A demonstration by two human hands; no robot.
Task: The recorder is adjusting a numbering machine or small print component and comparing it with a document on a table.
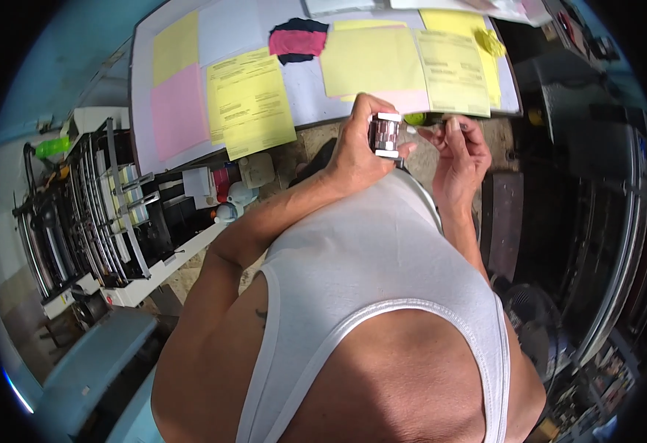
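Note:
My left hand point(354, 144) grips a small metal mechanism point(386, 135) with white end pieces and ridged chrome wheels, held upright below the table's front edge. Just to its right, my right hand point(460, 155) has thumb and fingertips drawn together on something small that I cannot make out. A small white piece point(411, 129) shows between the hands, too small to name. Above them on the table point(143, 103) lie yellow printed forms point(250, 103) point(453, 70), blank yellow sheets point(368, 59), pink sheets point(176, 111) and a pink and dark cloth point(298, 42).
A machine with metal rollers point(80, 214) stands at the left, above pale blue panels point(94, 362). Dark machinery point(611, 221) and a fan point(523, 317) stand at the right. Small containers point(235, 196) sit under the table's left side. A crumpled yellow item point(490, 43) lies on the tabletop.

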